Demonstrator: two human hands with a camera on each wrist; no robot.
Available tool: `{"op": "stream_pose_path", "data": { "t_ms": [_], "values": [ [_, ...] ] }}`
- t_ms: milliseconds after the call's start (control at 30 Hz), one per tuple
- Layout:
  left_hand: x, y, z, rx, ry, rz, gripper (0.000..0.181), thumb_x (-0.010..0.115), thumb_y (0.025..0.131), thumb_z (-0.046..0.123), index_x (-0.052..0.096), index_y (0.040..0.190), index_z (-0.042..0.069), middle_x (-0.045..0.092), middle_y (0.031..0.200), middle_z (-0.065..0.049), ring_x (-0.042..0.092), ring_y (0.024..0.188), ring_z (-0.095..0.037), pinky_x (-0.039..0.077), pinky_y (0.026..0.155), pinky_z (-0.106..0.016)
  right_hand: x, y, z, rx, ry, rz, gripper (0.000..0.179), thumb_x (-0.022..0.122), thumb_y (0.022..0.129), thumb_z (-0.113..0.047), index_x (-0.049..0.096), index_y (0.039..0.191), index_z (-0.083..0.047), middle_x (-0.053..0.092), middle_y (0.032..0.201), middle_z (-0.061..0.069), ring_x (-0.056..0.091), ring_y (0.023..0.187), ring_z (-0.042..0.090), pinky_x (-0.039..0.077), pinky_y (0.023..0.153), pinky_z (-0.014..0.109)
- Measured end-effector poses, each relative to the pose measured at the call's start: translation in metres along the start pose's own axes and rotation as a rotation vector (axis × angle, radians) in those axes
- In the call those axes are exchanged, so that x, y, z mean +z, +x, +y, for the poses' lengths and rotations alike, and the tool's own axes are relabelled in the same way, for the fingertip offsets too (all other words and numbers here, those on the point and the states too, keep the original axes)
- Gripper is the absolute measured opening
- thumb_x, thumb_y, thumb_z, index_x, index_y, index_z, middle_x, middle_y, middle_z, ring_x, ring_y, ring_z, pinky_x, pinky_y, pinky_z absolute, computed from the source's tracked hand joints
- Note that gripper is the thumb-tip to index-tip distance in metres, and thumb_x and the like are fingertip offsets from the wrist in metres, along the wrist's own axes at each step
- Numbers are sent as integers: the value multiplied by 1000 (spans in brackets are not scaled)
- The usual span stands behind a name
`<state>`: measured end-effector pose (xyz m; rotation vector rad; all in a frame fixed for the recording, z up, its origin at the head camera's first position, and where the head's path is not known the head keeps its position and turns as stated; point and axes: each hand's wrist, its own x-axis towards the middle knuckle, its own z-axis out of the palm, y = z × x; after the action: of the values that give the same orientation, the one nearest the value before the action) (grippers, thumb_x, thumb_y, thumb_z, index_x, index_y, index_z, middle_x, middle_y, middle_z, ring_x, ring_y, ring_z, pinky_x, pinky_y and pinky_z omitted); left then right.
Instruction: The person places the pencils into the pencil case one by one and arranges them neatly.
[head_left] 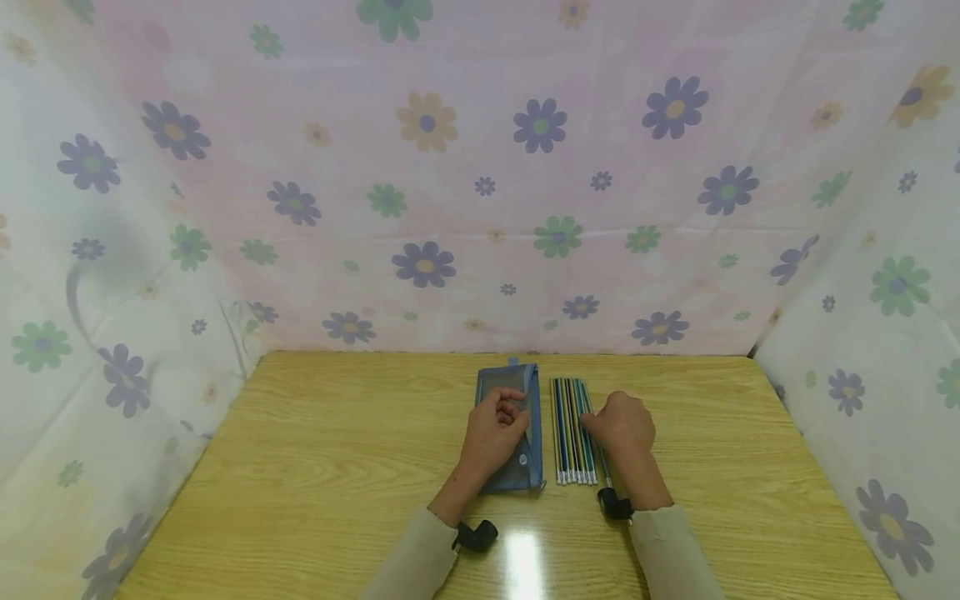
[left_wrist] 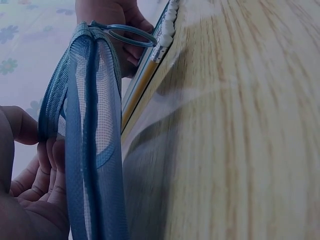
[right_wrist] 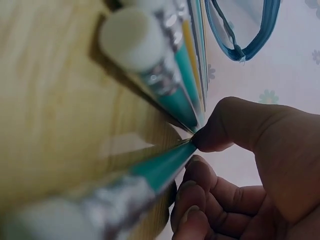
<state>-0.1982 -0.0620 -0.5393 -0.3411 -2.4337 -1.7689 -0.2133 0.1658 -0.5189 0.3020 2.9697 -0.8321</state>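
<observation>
While the bare left hand bends over it, the flat rectangular blue mesh pouch lies on the yellow wood-grain table, its blue zip running along the right side and a slim blue ring at the near end. The mesh is partly see-through, yet from my end I cannot make out what is inside. Just right of the pouch I have a tight row of striped pencils, side by side, their white erasers and silver ferrules toward the near side.

Through the left wrist camera I see the left hand's thumb and curled fingers pinching the zip edge of the pouch. At the right end of the row, the bare right hand pinches one teal pencil between thumb and fingertip, the other fingers curled in beneath. That pencil's eraser end slants away from the row, toward the right and near, while its grasped part lies close against the others.

I also see a black device at the left wrist and a second black device at the right, with flower-printed cloth hanging behind the far edge.
</observation>
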Motion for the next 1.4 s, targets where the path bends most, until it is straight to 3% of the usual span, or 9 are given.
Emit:
{"op": "stream_pose_path", "data": {
  "t_ms": [267, 467, 633, 1000, 1400],
  "values": [
    [0, 1, 0, -7, 2, -1, 26, 70, 100, 10, 68, 125, 6, 66, 87, -1, 61, 70, -12, 50, 61, -24, 3, 1, -2, -7, -57, 21, 46, 78, 89, -29, 47, 56, -18, 40, 51, -4, 43, 44, 16, 29, 40, 29],
    [0, 1, -1, -5, 4, -2, 25, 70, 100, 11, 68, 125, 6, 66, 87, -1, 61, 70, -12, 51, 61, -24, 2, 1, -2, 20, -64, 4, 45, 79, 88, -32, 53, 57, -15, 48, 52, 0, 50, 45, 20, 33, 39, 31],
    [0, 1, -2, -11, 9, -1, 25, 70, 100, 10, 68, 124, 6, 66, 88, 0, 62, 70, -12, 51, 62, -24, -2, 0, -3, 31, -35, -12, 43, 80, 88, -33, 58, 57, -12, 56, 55, 3, 53, 48, 21, 35, 39, 32],
    [1, 1, -2, -12, 12, -1, 25, 70, 100, 10, 68, 124, 7, 66, 88, 0, 62, 70, -12, 51, 62, -25, -7, -2, -5, -5, 54, -22, 49, 78, 89, -30, 53, 49, -17, 45, 48, -4, 43, 44, 15, 30, 39, 28],
    [1, 2, -2, -10, 6, 0, 25, 70, 100, 10, 68, 124, 6, 67, 88, -1, 62, 70, -13, 51, 61, -25, -7, -2, -6, -33, 112, -26, 48, 78, 89, -25, 56, 47, -16, 46, 46, -5, 42, 44, 13, 30, 40, 26]
  ]
}}
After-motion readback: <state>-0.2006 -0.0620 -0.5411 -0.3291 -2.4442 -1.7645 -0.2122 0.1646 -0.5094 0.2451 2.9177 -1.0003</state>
